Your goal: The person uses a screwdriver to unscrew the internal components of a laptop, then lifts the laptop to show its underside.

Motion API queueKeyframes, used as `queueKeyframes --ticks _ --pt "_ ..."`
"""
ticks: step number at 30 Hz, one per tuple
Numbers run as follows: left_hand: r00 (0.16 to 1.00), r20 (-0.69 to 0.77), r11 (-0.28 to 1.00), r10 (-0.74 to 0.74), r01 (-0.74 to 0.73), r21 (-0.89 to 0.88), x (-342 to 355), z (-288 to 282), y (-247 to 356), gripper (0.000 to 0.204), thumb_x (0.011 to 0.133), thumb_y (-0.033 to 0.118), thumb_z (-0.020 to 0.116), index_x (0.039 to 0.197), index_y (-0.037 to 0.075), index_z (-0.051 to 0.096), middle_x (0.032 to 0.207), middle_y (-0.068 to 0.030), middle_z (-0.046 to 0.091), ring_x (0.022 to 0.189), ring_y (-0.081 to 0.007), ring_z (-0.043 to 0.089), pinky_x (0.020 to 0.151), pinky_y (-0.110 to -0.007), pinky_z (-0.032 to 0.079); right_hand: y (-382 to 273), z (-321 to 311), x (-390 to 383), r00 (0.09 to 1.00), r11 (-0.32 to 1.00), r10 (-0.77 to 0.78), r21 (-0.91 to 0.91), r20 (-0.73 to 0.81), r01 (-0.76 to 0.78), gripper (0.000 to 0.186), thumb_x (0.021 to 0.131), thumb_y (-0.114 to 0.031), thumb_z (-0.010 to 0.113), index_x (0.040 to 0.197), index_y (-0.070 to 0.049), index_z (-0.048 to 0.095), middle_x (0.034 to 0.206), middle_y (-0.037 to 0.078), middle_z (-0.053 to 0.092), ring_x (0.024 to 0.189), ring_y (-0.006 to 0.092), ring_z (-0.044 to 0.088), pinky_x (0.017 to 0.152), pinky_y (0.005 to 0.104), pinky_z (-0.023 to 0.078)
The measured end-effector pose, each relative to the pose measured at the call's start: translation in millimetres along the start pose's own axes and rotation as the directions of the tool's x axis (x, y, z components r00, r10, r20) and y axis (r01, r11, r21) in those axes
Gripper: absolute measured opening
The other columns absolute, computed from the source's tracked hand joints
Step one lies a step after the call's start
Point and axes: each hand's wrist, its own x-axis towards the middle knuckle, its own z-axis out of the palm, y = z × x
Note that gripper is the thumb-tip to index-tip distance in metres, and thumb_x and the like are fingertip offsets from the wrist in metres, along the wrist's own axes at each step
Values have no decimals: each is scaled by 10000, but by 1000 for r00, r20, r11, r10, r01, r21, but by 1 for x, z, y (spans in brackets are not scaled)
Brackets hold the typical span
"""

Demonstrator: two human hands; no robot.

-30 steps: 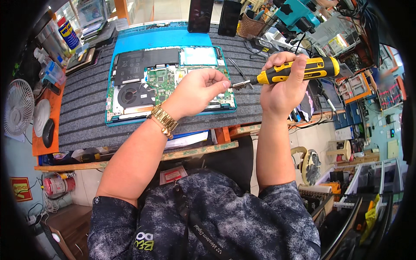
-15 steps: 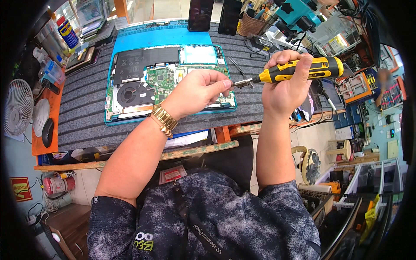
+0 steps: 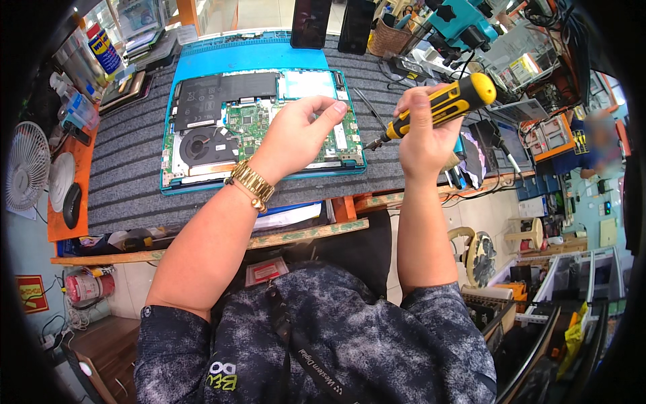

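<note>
Screwdriver, right of centre: right hand, fingers wrapped round chunky handle, best hold; looks stiff, fairly light. Left hand: fingertips close, can't tell if pinching. Laptop, centre-left on surface: innards likely fragile; edges safest.

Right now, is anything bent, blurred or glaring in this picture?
Head view: the workbench front edge bows and the rim goes black; the pale panel of the open laptop looks washed out; the yellow-black screwdriver shows fairly clearly; the person at far right is blurred.
</note>
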Motion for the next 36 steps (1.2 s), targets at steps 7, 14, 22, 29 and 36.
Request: queueKeyframes --ticks 7,14,22,29,36 --pt "999 2 999 -43 43 17 0 -1 0 417 1133 349 653 1246 -36 768 1119 -92 808 1076 -139 724 979 -320 560 17 -7 -6 1000 999 20 -28 9 -19 277 1087 -162 715 1219 -94 482 916 91 653 789 173 636 745 334 530" --pt "998 18 996 -66 65 67 -1 -2 2 404 1130 334 658 1257 -35 761 1118 -90 808 1073 -137 728 970 -319 565 15 -2 -9 995 995 85 -49 60 -82 276 1069 -130 727 1211 -82 495 932 64 660 794 144 631 743 320 531" --pt "999 13 997 -53 52 63 -1 -1 1 421 1125 347 663 1270 -37 756 1130 -96 810 1077 -147 736 967 -320 567 16 4 -13 996 996 71 -65 60 -67 283 1051 -123 752 1204 -76 518 941 63 671 800 134 633 739 314 532" --pt "998 36 997 -46 44 57 -1 0 1 424 1125 338 663 1281 -47 748 1163 -103 807 1096 -153 739 978 -324 568 23 1 -11 998 998 27 -58 51 -24 241 1054 -137 750 1148 -69 539 928 63 672 776 134 629 725 308 526" --pt "996 46 997 -76 75 24 -2 0 0 428 1126 325 668 1296 -62 730 1194 -106 798 1117 -158 732 992 -328 567 23 7 -12 996 997 58 -49 74 -54 240 1051 -78 734 1169 -64 525 929 58 669 763 115 620 704 287 519"
